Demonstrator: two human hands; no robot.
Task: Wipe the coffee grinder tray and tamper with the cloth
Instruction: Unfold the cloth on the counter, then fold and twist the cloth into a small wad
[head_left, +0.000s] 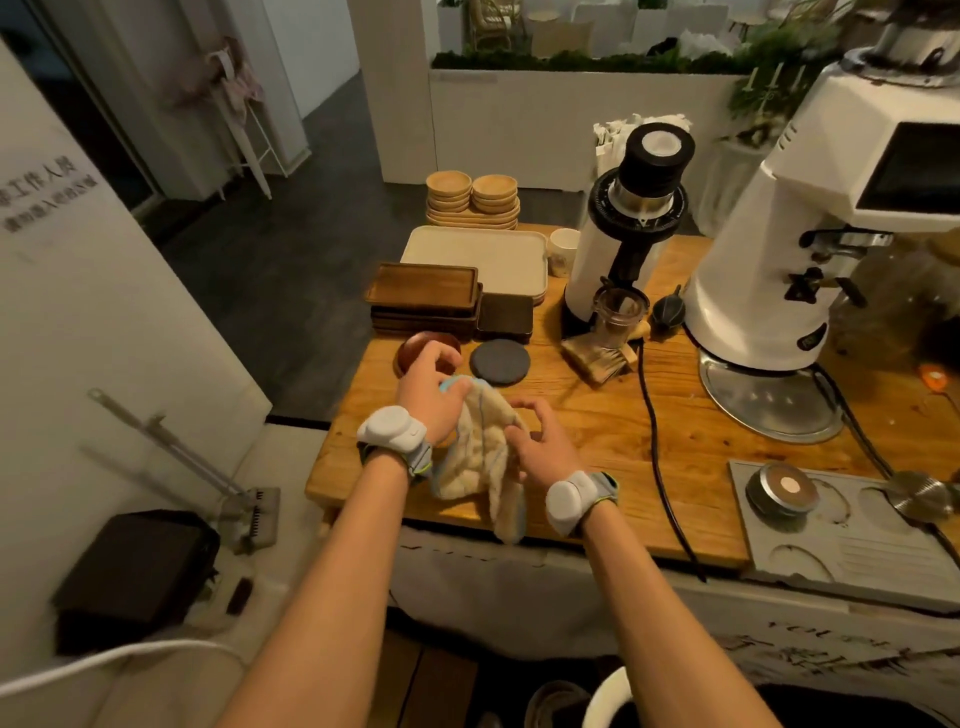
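Note:
A cream cloth (480, 452) with a blue edge hangs over the wooden table's (597, 431) front left part. My left hand (431, 395) grips its upper end. My right hand (540, 441) holds its right side with the fingers partly spread. The large white coffee grinder (810, 228) stands at the right, with its round metal tray (769, 400) at its base. A round metal tamper (782, 488) sits on a grey tamping mat (852, 551) at the table's front right corner.
A smaller white grinder (618, 234) with a dosing cup (618, 312) stands mid-table, and a black cable (657, 447) runs forward from there. Wooden trays (423, 296), a dark coaster (500, 361), a brush (602, 356), stacked wooden saucers (472, 202) and a cream tray (478, 254) fill the back left.

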